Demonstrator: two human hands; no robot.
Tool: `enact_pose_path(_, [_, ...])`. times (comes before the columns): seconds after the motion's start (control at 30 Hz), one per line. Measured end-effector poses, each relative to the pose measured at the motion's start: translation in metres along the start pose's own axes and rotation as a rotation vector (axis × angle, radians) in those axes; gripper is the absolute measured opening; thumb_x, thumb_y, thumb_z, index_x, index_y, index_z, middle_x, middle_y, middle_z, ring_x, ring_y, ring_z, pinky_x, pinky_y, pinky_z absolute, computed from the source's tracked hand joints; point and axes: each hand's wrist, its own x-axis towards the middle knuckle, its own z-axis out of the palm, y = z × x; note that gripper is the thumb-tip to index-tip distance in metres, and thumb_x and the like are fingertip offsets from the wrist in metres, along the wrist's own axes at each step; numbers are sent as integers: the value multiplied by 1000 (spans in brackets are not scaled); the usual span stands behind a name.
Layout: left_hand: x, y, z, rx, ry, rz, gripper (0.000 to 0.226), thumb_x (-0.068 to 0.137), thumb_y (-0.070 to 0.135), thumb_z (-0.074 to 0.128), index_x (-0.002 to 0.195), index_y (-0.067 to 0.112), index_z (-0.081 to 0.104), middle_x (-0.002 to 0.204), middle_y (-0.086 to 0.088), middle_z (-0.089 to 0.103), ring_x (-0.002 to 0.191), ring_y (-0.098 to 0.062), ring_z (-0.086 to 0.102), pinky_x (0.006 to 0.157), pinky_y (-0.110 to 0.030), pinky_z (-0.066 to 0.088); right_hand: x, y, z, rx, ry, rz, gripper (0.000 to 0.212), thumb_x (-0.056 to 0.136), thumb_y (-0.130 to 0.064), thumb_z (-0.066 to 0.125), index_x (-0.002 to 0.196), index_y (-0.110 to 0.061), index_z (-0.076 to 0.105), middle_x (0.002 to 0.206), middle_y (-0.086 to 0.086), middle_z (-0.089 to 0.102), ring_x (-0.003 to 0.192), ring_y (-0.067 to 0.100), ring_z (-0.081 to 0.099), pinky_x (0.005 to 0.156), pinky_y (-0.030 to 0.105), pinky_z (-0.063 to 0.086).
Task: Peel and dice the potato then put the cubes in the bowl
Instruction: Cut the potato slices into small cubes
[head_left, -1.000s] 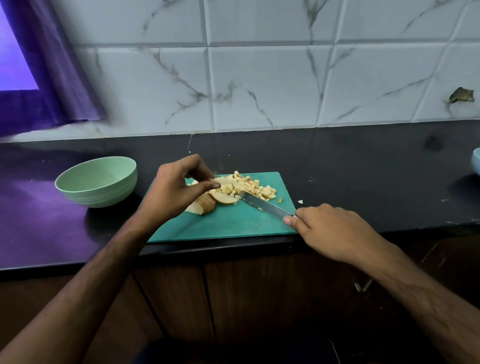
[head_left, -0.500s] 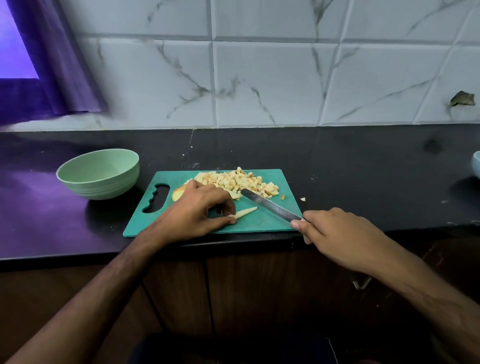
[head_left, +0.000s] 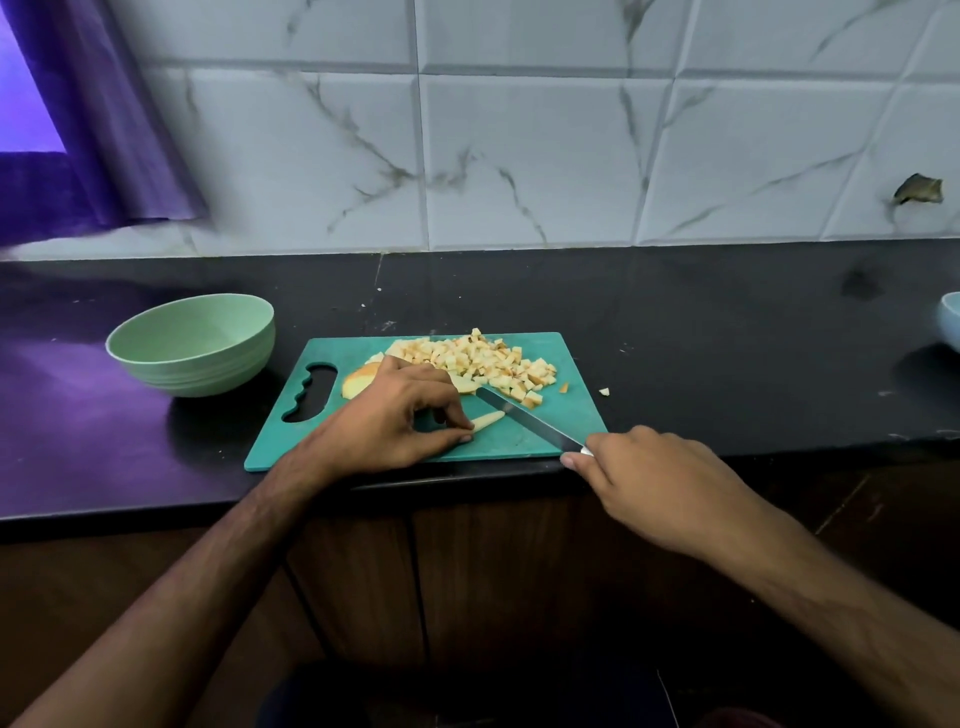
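A teal cutting board (head_left: 550, 415) lies on the dark counter. A heap of potato cubes (head_left: 478, 361) sits at its far side. My left hand (head_left: 395, 421) pinches a thin potato strip (head_left: 488, 419) flat on the board's near part. A larger uncut potato piece (head_left: 358, 382) shows behind that hand, partly hidden. My right hand (head_left: 654, 483) grips the handle of a knife (head_left: 524, 420), whose blade slants across the board with its tip by the cubes and the strip's end. A pale green bowl (head_left: 192, 345) stands left of the board with nothing in it.
The black counter (head_left: 727, 338) runs along a tiled wall. A stray cube (head_left: 604, 391) lies just off the board's right edge. A pale blue dish (head_left: 950, 319) peeks in at the far right. A purple curtain (head_left: 104, 114) hangs at the left. Wooden cabinet doors are below.
My left hand left the potato piece by the cube heap and came to the board's near part, where it now holds a thin strip. The knife blade has barely shifted.
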Motion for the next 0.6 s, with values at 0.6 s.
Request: enact_pose_path(0.6, [-1, 0, 1, 19, -17, 5, 8, 91, 35, 75, 91, 28, 70, 90, 23, 61, 96, 1, 57, 91, -32, 32, 7, -5, -6, 12, -19, 2, 42, 107, -55, 24, 81, -28, 44, 83, -6, 53, 70, 6, 51, 55, 27, 34])
